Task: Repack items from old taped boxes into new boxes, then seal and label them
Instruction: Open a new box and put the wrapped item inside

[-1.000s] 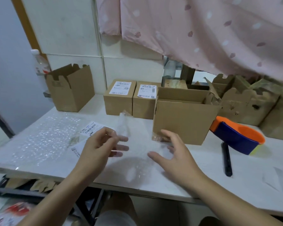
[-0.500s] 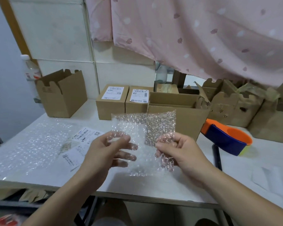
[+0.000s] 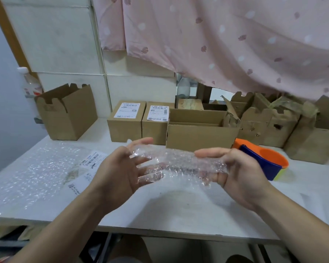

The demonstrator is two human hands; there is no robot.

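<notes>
Both ends of bubble wrap (image 3: 179, 162) pinched by left hand (image 3: 120, 171) and right hand (image 3: 239, 173), thumbs on top, fingers spread beneath. Held taut and level above table (image 3: 179, 211), before open box (image 3: 199, 133); likely flattened for padding an item

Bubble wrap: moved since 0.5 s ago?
Yes. It stood upright across the open box's front. Now the bubble wrap is tipped flat between the left hand and right hand, lowered to that box's bottom edge.
</notes>
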